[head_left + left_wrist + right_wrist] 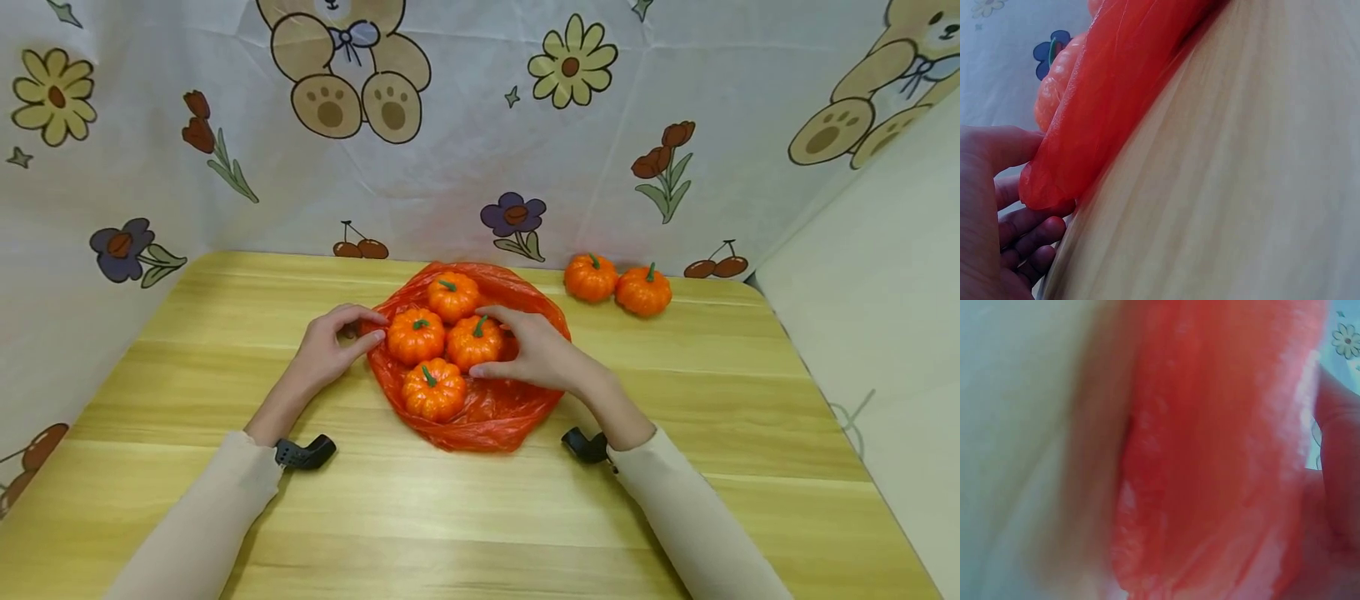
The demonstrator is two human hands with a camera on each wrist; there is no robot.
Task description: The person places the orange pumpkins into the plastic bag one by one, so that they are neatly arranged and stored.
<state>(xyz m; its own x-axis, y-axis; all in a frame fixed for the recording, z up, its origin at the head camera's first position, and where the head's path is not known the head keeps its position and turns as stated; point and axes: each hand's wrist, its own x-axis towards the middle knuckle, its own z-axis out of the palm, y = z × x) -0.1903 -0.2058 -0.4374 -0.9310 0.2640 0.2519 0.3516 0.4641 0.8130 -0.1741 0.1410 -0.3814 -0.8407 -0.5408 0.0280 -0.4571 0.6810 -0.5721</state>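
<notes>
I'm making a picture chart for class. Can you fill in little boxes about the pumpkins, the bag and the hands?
pumpkins on the bag: four small orange pumpkins, green stems up
pumpkins off the bag: two more pumpkins, side by side near the back wall
bag: orange plastic bag, spread open on the wooden table
left hand: left hand at the bag's left edge, fingers touching the plastic
right hand: right hand curled round one pumpkin in the middle
wall: white cloth with bears and flowers
</notes>
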